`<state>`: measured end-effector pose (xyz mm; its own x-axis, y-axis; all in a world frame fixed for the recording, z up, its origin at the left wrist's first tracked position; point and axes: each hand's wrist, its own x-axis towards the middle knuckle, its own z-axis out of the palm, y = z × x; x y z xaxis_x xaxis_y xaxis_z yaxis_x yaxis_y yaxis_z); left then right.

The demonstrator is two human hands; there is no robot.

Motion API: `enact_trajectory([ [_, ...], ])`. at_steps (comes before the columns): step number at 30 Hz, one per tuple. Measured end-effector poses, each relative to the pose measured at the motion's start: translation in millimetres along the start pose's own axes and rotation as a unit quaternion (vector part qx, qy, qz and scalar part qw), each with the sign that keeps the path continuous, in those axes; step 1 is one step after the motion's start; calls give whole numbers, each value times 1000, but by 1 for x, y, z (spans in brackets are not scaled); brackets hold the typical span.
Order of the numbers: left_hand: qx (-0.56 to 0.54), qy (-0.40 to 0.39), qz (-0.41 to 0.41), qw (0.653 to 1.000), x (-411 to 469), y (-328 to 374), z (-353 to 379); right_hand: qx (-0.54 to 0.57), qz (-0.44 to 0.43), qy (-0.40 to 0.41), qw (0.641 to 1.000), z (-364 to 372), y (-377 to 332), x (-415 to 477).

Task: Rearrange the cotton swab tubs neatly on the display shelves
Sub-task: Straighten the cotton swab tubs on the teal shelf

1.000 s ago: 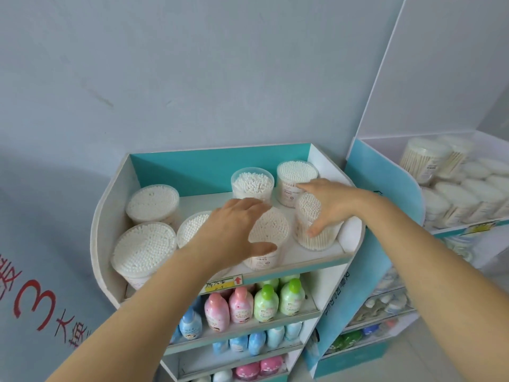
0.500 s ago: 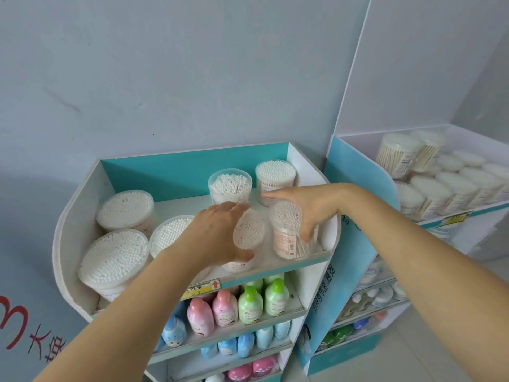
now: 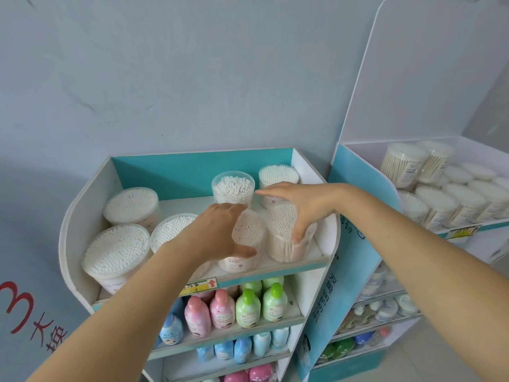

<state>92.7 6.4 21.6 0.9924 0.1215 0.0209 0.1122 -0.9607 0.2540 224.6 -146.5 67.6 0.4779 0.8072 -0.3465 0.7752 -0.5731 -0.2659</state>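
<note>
Grey wall (image 3: 165, 78) is backing a teal-and-white stand (image 3: 192, 166), and both arms are reaching over its top shelf (image 3: 187, 205). The left hand (image 3: 217, 235) is gripping the middle tub (image 3: 248, 232) at the front, fingers lying over its top and thumb hooking under its near side; the tub is leaning toward the camera. The right hand (image 3: 303, 205) is holding the right tub (image 3: 283, 244) just beside it, thumb pressing down its front and fingers stretching left across the top. That tub is tilting too. Two back tubs (image 3: 233, 188) are standing upright behind the hands. Three wide tubs (image 3: 117, 252) are sitting at the shelf's left end, one partly hidden by the left arm. Pink, green and blue bottles (image 3: 234, 307) are filling the shelves below. To the right, a second stand (image 3: 355, 202) is carrying more tubs (image 3: 440, 199).
</note>
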Motion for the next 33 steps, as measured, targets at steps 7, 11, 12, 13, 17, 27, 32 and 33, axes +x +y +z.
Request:
enact_trajectory([
  [7,3,-5,-31,1000,0,3,-2,-37,96,21,994,19,1,11],
  [11,-5,-9,-46,999,0,2,-1,-14,16,-2,1000,7,3,2],
  [12,-7,-9,-49,999,0,3,-1,-16,4,0,1000,4,3,1],
  [13,-7,-7,-50,999,0,3,-1,-11,0,7,1000,3,3,1],
  [17,4,-7,-54,999,0,5,-2,-75,103,62,990,16,-4,6],
  [27,-6,-3,-52,999,-1,5,-2,-79,-24,-5,997,1,-1,3],
  [32,-3,-3,-54,999,-2,6,-3,-131,99,8,986,11,-3,11],
  [33,-5,-3,-54,999,-2,5,-2,-139,95,3,986,13,-3,12],
])
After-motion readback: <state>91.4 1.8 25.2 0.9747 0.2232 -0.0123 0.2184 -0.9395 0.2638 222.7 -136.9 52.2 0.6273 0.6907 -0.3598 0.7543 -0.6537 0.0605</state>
